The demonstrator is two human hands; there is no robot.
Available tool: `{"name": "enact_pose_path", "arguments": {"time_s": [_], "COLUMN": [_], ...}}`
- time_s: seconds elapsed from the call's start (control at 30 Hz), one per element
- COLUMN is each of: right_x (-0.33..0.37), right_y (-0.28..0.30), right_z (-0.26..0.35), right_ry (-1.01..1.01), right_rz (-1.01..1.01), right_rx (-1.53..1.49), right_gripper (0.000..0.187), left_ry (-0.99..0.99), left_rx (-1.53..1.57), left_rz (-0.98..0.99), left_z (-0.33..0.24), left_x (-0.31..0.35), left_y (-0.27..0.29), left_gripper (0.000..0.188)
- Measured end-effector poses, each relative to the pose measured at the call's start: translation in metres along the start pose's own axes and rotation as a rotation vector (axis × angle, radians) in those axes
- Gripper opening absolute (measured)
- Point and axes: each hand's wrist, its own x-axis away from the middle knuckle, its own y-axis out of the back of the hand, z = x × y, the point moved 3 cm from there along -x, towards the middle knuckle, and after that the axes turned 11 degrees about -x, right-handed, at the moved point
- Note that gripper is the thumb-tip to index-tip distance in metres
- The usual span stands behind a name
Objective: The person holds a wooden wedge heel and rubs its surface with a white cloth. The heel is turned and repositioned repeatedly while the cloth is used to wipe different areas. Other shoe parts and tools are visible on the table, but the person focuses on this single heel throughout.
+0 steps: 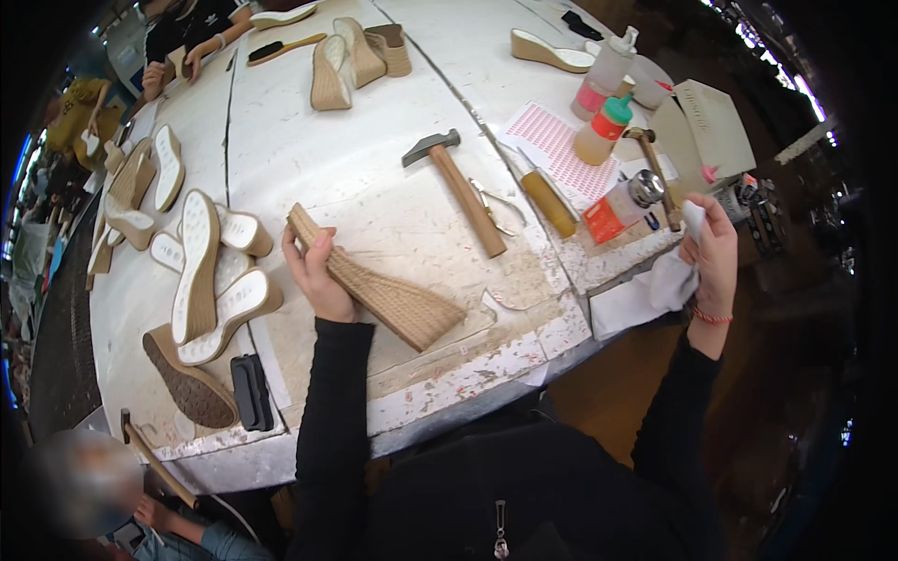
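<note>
left hand (325, 279): thumb and fingers clamped on the thin end of a woven wedge sole (398, 297), thick heel end pointing right and toward the wearer. sole is over the near part of the white table (412, 383) (contact with the tabletop: cannot tell). right hand (716, 257): fingers pinched together on a white cloth (666, 283) at the table's right edge. hammer (472, 208) and pliers (500, 208) lie beyond the sole; more wedge soles (195, 271) at left.
</note>
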Motion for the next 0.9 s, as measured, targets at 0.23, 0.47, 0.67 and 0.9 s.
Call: {"name": "enact_pose_path", "arguments": {"time_s": [0.23, 0.47, 0.67, 0.9], "right_x": [-0.04, -0.068, -0.068, -0.061], "right_y": [-0.021, 0.001, -0.001, 0.004], "right_z": [0.003, -0.027, -0.03, -0.011], "right_ry": [0.054, -0.158, -0.232, 0.015], "right_rz": [-0.034, 0.089, 0.094, -0.053], "right_rx": [0.357, 0.337, 0.278, 0.298], "right_gripper": [0.027, 0.035, 0.034, 0.034], "left_ry": [0.011, 0.02, 0.013, 0.002], "left_rx": [-0.011, -0.02, -0.015, -0.018], "left_rz": [0.06, 0.063, 0.08, 0.072], "left_z": [0.001, 0.001, 0.002, 0.002], "left_x": [-0.009, -0.011, -0.013, -0.012], "left_y": [0.008, 0.006, 0.006, 0.008], "left_gripper": [0.053, 0.057, 0.049, 0.05]}}
